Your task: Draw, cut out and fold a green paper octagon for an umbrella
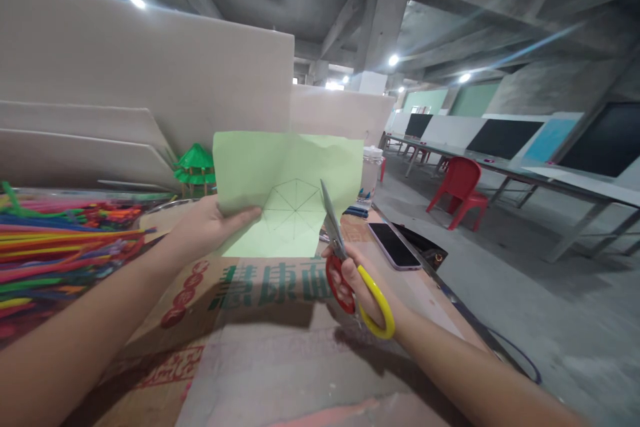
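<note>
A sheet of light green paper (250, 167) is held up over the table, with thin pencil lines crossing at a centre inside a many-sided outline. My left hand (213, 227) pinches its left part, thumb on the near face. In my right hand (353, 277) are scissors (376, 310) with one red and one yellow handle, my fingers through the loops. The blades point up at the paper's right part, beside the drawn outline. The paper's lower right edge has a cut-away piece. Whether the blades are parted is hard to tell.
Colourful pipe cleaners (65, 247) lie at the left, near a small green pavilion model (195, 167). A phone (395, 245) and a lidded jar (370, 173) are on the right. White boards (140, 67) stand behind. A red chair (460, 187) is beyond.
</note>
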`<state>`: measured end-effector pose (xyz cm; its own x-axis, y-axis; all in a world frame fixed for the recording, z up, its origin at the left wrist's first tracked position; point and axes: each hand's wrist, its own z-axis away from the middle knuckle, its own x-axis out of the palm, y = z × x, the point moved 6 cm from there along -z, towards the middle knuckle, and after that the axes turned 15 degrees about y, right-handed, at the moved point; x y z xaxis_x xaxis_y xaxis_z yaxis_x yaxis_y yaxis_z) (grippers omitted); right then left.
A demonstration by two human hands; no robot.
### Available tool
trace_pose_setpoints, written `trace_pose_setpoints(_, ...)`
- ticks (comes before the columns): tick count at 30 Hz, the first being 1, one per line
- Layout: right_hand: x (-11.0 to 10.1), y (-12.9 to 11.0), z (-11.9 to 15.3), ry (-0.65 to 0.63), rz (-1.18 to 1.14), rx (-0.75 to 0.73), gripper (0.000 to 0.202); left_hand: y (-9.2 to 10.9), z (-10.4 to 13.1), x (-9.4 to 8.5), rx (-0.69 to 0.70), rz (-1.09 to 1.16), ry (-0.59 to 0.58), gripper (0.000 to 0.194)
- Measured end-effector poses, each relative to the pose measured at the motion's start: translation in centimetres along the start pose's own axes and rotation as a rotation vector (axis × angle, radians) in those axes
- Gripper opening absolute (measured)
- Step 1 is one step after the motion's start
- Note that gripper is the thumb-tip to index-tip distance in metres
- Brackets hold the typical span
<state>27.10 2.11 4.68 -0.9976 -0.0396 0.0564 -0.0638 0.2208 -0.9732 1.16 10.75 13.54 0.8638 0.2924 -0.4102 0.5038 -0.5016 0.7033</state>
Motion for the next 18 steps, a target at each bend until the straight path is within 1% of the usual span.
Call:
trace_pose_setpoints(5,-0.12,0.29,-0.12,0.017,0.01,0.007,0.064,-0.2,-0.03,0.04,-0.007,0.0,-0.006,0.056)
trace_pose_setpoints(12,-0.18,0.59,-0.25,0.015,-0.01,0.009,0.062,-0.51,-0.05,-0.02,-0.018,-0.032,-0.002,0.052)
trace_pose_setpoints(18,-0.25,0.67,-0.2,0.023,-0.002,0.01,0.064,-0.32,-0.06,-0.09,0.009,-0.061,0.009,0.052)
